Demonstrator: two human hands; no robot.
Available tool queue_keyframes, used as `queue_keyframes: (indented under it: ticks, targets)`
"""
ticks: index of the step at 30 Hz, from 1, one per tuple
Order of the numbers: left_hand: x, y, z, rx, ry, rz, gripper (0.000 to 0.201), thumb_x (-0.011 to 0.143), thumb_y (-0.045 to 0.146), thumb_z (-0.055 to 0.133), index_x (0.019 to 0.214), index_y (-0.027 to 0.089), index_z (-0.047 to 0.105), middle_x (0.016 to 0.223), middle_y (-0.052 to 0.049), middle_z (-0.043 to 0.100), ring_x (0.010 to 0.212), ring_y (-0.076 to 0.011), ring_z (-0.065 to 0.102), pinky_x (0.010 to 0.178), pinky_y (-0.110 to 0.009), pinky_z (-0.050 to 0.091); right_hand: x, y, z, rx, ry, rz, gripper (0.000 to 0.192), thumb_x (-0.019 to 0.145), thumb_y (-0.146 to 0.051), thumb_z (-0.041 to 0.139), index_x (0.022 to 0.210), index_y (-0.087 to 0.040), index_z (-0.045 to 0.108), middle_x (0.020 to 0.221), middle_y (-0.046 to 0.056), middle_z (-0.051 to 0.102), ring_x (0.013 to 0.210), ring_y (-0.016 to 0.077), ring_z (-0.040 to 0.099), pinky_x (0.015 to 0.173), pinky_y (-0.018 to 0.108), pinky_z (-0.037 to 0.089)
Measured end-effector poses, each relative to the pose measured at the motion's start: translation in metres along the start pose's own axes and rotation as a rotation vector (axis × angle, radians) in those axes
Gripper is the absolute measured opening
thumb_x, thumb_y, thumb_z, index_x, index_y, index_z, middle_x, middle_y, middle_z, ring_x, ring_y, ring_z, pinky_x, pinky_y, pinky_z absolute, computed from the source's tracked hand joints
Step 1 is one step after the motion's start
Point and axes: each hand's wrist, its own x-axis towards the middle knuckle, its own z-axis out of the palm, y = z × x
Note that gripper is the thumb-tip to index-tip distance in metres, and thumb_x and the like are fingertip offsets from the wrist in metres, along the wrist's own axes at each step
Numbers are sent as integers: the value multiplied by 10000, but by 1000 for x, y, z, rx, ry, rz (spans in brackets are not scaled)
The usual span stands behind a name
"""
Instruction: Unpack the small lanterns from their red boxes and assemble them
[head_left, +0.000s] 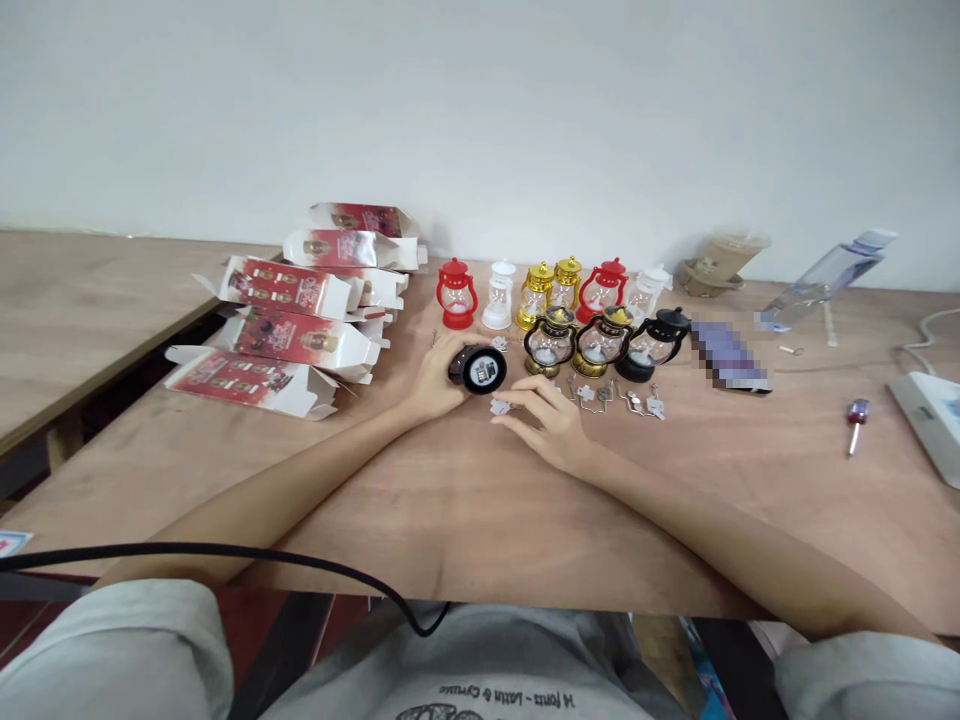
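A small black lantern (484,371) is tipped over in my left hand (441,380), which is closed around its side. Its round base faces me, with a pale disc in the middle where small dark and metallic parts show. My right hand (551,425) is just right of that base, thumb and forefinger apart. A small white tag (500,406) shows between those two fingertips, seemingly lying on the table. Behind my hands stand several lanterns: a red one (457,295), a white one (497,297), gold ones (535,297), and a black one (658,345) on the right.
Opened red and white boxes (300,335) are heaped at the left. Metal hooks with white tags (592,395) lie before the lanterns. To the right are a phone (727,355), a drink cup (724,262), a tilted clear bottle (829,280), a screwdriver (856,420) and a white box (930,420).
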Motion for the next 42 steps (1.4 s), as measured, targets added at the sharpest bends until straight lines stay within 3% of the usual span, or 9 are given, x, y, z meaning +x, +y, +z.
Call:
queue_keyframes:
  ticks: [10,16,22,30,42]
  targets:
    - [-4,11,1,45,-244,23,355,704,179,631,1053,190,566,1044,-56,633,987,-211,580,862,-344,447,-1,0,0,29,108,87,222,802,-268,668,1016,-220,635,841,33,610,734,130,600,688,280,516]
    - [-5,13,1,74,-271,7,361,730,239,636,1083,209,572,1067,-70,623,1024,-239,557,890,-378,431,-3,0,1,8,147,91,177,794,-280,677,953,-213,636,815,29,614,763,143,603,698,288,504]
    - [-7,18,2,109,-296,35,376,734,200,614,1105,208,553,1085,-83,589,1042,-243,530,901,-387,425,-1,-3,0,21,170,58,119,818,-233,649,717,-191,602,686,12,605,635,112,583,596,249,491]
    - [-6,24,1,104,-301,57,443,670,62,524,1089,204,528,1065,-69,576,1030,-224,524,885,-359,435,0,-6,-4,77,162,90,97,855,-182,593,795,-208,664,731,18,663,661,109,607,608,249,495]
    - [-6,20,3,109,-328,64,547,588,28,495,1103,210,513,1090,-56,587,1044,-228,516,903,-366,426,1,-4,-3,26,167,77,81,868,-201,576,809,-206,631,727,26,612,707,133,568,631,280,477]
